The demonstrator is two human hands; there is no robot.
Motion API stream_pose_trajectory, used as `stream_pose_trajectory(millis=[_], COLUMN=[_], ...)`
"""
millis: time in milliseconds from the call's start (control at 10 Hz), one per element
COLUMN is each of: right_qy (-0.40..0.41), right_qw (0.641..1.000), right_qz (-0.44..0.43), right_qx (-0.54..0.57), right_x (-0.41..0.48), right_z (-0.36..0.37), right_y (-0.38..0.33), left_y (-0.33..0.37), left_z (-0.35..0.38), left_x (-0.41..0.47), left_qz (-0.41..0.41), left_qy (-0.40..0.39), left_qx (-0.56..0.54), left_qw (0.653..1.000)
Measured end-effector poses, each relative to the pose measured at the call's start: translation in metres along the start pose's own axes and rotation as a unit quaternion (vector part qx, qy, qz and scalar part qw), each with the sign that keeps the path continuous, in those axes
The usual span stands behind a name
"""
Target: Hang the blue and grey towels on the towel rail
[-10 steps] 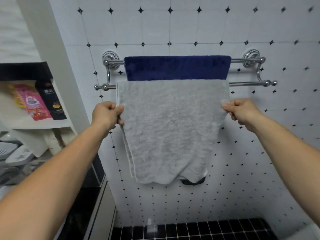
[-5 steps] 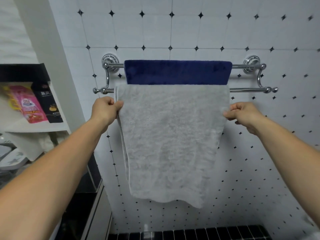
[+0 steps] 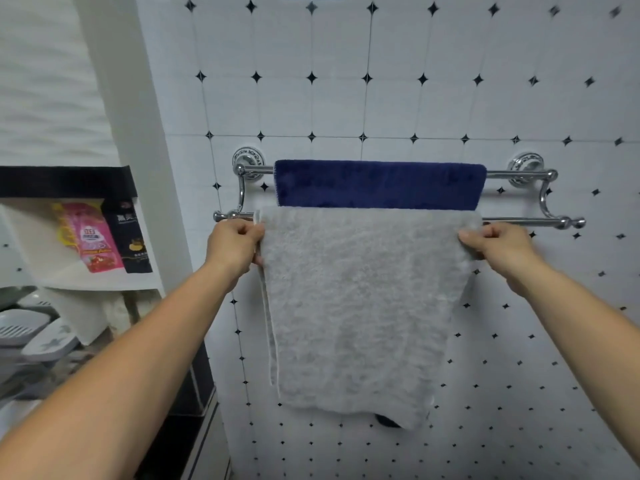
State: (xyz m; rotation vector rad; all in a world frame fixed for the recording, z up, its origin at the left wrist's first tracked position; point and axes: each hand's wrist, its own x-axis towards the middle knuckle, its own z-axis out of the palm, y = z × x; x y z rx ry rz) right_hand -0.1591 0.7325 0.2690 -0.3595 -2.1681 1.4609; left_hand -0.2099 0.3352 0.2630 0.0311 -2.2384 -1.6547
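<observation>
A chrome double towel rail [image 3: 519, 221] is fixed to the tiled wall. The blue towel [image 3: 379, 184] hangs over its back bar. The grey towel [image 3: 360, 306] is draped over the front bar and hangs down in front of the blue one. My left hand [image 3: 233, 245] pinches the grey towel's left edge just below the front bar. My right hand [image 3: 497, 244] pinches its right edge at the same height. The front bar is hidden under the grey towel between my hands.
To the left, a white shelf unit [image 3: 104, 282] holds a pink packet [image 3: 93, 237] and a black packet [image 3: 130, 242]. Below it lie grey plastic trays [image 3: 31, 334]. A white pillar [image 3: 138, 133] stands between shelf and wall. A dark object [image 3: 388, 420] peeks out below the towel.
Both hands have risen along the grey towel's edges to just under the front bar. The towel's bottom hem has shifted and now hangs longer on the right.
</observation>
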Motion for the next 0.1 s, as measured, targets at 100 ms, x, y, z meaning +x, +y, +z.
stream_pose_trajectory(millis=[100], right_qy=[0.06], right_qw=[0.998], right_qz=[-0.017], right_qx=[-0.01], right_x=[-0.018], right_z=[0.0017], right_y=[-0.0015], left_y=[-0.0018], left_z=[-0.0148], left_x=[-0.0181], left_qz=[-0.011], left_qy=[0.008], left_qx=[-0.049], left_qw=[0.999])
